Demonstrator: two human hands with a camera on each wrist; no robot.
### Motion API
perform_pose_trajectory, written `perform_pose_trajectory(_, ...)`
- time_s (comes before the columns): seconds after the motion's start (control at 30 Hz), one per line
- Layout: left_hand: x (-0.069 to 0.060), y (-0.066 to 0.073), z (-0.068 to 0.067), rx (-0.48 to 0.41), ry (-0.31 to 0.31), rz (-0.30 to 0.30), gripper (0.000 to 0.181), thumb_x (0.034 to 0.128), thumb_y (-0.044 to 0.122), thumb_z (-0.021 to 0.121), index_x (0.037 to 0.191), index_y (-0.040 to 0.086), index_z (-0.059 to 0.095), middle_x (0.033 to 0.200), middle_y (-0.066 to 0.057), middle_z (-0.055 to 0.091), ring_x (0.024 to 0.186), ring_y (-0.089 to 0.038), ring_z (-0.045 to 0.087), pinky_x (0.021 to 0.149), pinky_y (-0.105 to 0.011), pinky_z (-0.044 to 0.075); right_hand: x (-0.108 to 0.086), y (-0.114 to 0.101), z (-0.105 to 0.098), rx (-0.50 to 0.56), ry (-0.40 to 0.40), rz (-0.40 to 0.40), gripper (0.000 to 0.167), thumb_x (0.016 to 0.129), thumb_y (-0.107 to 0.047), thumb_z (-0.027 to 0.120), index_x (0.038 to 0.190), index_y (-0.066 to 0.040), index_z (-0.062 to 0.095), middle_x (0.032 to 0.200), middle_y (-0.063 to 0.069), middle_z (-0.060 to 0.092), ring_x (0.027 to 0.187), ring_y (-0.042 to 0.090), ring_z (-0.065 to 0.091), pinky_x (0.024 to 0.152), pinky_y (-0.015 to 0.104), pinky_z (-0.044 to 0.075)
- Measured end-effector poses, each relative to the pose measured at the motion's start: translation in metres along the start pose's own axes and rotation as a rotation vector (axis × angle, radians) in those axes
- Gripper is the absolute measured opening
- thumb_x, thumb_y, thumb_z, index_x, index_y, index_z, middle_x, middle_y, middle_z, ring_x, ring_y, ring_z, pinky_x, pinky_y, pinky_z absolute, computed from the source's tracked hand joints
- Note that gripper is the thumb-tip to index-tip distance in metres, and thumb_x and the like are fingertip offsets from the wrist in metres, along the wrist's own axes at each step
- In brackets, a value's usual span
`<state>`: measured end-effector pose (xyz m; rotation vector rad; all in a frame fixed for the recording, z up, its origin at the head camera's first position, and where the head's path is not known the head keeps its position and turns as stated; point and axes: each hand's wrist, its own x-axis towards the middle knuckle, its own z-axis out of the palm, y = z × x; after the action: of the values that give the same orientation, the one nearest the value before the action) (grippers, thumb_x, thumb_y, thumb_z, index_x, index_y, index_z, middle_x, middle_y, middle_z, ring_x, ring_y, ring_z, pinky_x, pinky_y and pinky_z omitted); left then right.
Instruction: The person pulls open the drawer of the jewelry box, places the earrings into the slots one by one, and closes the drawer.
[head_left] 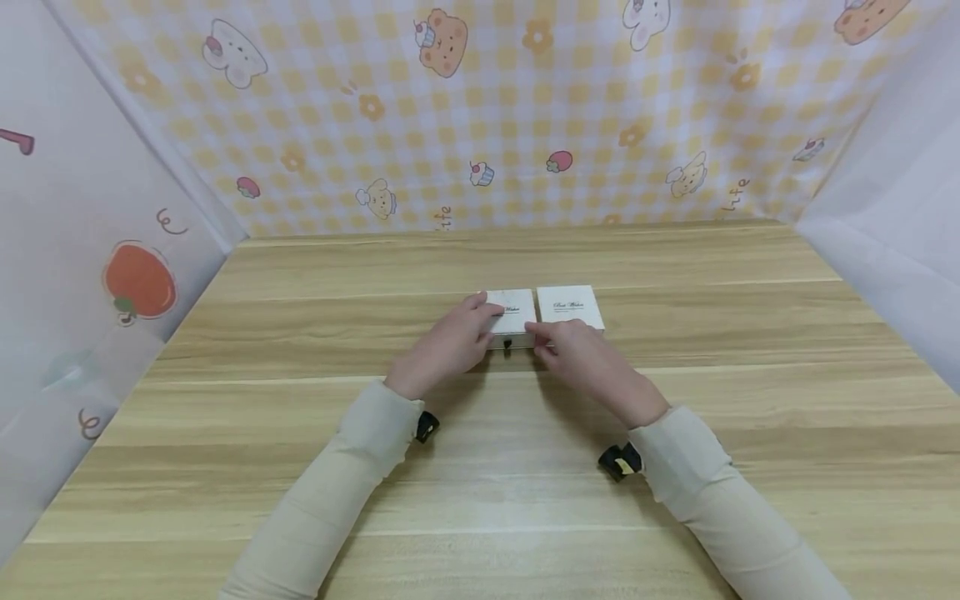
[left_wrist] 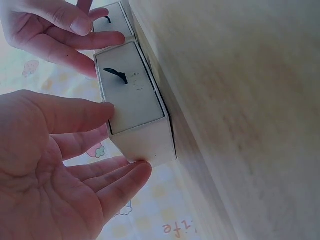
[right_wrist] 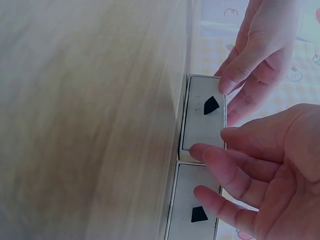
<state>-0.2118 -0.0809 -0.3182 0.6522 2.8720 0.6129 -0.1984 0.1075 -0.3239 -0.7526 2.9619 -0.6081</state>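
Two small white drawer boxes with black pull tabs stand side by side, "Best Wishes" lettered on top. At the left box (head_left: 517, 302), my left hand (head_left: 453, 337) holds the left end, its thumb on the upper front edge and other fingers along the top and left side. My right hand (head_left: 588, 358) touches that box near its front right corner with loosely bent fingertips, one finger by the seam between the boxes. Part of the right box (head_left: 567, 305) is behind this hand. Its front tab (right_wrist: 199, 214) shows in the right wrist view.
The boxes rest on a wood-grain table (head_left: 480, 500). A yellow checked cloth (head_left: 510, 108) with cartoon prints hangs at the table's back edge, and pale sheets hang at both sides. Black straps (head_left: 621, 460) are at both wrists.
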Motion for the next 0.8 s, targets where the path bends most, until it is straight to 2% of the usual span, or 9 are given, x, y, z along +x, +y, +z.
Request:
perform_pose_trajectory(0.2, -0.0011, -0.0010, 0.0013, 0.007, 0.004, 0.006, 0.043, 0.0944, 0.011, 0.051, 0.137, 0.005, 0.044, 0.148, -0.018, 0.032, 0.138, -0.029, 0.029, 0.109, -0.041, 0.031, -0.0001, -0.0007, 0.0003, -0.008, -0.011, 0.001, 0.036, 0.088, -0.007, 0.058, 0.124, -0.003, 0.059, 0.067, 0.006, 0.060, 0.050, 0.010, 0.036, 0.046, 0.021, 0.032)
perform_pose_trajectory(0.3, -0.0015, -0.0008, 0.0004, 0.015, -0.002, 0.000, 0.043, 0.0946, 0.011, 0.051, 0.137, 0.005, 0.044, 0.148, -0.018, 0.031, 0.138, -0.029, 0.029, 0.108, -0.041, 0.031, 0.0001, -0.0008, 0.0002, 0.008, -0.023, 0.001, 0.037, 0.089, -0.008, 0.058, 0.125, -0.003, 0.058, 0.083, 0.009, 0.068, 0.049, 0.009, 0.037, 0.046, 0.021, 0.033)
perform_pose_trajectory(0.43, -0.0013, -0.0010, -0.0012, 0.022, 0.003, 0.004, 0.043, 0.0948, 0.011, 0.050, 0.137, 0.005, 0.044, 0.148, -0.017, 0.032, 0.138, -0.029, 0.030, 0.109, -0.041, 0.031, 0.0011, -0.0007, -0.0007, 0.017, -0.028, 0.000, 0.037, 0.089, -0.009, 0.058, 0.126, -0.003, 0.057, 0.100, 0.010, 0.070, 0.050, 0.008, 0.038, 0.047, 0.021, 0.034)
perform_pose_trajectory(0.67, -0.0031, 0.0002, -0.0027, 0.005, 0.012, 0.001, 0.042, 0.0960, 0.014, 0.048, 0.137, 0.007, 0.044, 0.148, -0.014, 0.033, 0.137, -0.027, 0.031, 0.108, -0.040, 0.031, 0.0006, -0.0021, -0.0029, 0.028, -0.052, 0.011, 0.036, 0.090, -0.011, 0.058, 0.125, -0.004, 0.058, 0.102, 0.009, 0.070, 0.052, 0.009, 0.039, 0.050, 0.022, 0.035)
perform_pose_trajectory(0.8, -0.0053, 0.0028, -0.0037, 0.032, 0.031, -0.006, 0.042, 0.0980, 0.020, 0.045, 0.138, 0.009, 0.043, 0.149, -0.014, 0.031, 0.136, -0.028, 0.033, 0.109, -0.042, 0.031, -0.0007, -0.0027, -0.0069, 0.037, -0.037, 0.004, 0.035, 0.089, -0.012, 0.058, 0.124, -0.004, 0.059, 0.099, 0.008, 0.070, 0.058, 0.010, 0.048, 0.056, 0.025, 0.040)
